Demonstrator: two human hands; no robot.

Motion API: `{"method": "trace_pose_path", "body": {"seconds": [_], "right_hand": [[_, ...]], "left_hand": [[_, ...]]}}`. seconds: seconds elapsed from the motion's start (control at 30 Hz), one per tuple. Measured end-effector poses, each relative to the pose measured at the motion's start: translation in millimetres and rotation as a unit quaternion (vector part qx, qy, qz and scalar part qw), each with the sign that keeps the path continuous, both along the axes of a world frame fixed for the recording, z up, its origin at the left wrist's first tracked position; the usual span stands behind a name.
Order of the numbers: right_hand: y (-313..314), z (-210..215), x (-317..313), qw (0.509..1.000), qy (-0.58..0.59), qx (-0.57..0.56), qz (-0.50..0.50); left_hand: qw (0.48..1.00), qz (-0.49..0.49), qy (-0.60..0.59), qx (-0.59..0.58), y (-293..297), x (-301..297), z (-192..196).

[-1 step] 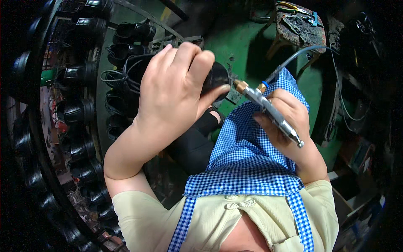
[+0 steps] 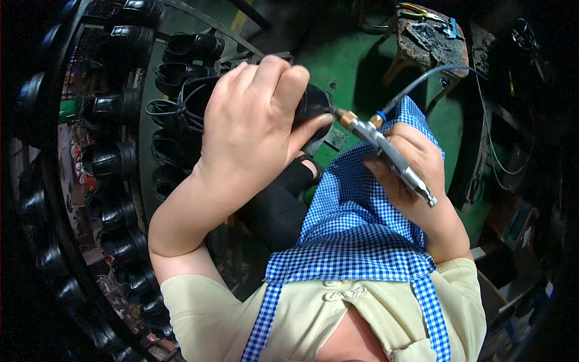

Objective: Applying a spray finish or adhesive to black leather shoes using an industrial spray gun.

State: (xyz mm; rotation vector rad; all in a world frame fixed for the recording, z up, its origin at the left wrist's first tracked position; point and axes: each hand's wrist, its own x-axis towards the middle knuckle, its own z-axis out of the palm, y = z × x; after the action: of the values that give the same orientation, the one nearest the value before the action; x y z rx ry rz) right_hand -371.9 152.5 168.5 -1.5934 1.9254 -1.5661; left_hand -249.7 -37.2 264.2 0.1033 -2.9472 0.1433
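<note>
While left hand grips black shoe, right hand clasps air tool pointing up-left.

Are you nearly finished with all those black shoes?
Hard to say. In hand: the left hand grips one black shoe, and the right hand points a metal air tool with a hose at it. Many black shoes on the rack sit in rows to the left; which of them are already done cannot be told.

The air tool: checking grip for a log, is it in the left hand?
No, the right hand grips the air tool; the left hand holds a black shoe.
</note>
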Motion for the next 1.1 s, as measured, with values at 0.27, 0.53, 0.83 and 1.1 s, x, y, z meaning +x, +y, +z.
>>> {"method": "trace_pose_path", "body": {"seconds": [0.27,0.53,0.83,1.1], "right_hand": [[-44,-10,-20,0.999,-0.005,-0.031,-0.039],[-103,-19,-27,0.995,0.032,-0.061,-0.067],[-133,-12,-11,0.994,0.066,-0.029,-0.085],[-130,-9,11,0.988,0.113,-0.024,-0.098]], "left_hand": [[0.984,0.115,0.009,-0.138,-25,-38,-12],[0.838,0.24,-0.102,-0.48,-53,-75,-10],[0.922,0.305,-0.237,-0.03,-103,-77,38],[0.915,0.315,-0.25,-0.019,-124,-74,33]]}}
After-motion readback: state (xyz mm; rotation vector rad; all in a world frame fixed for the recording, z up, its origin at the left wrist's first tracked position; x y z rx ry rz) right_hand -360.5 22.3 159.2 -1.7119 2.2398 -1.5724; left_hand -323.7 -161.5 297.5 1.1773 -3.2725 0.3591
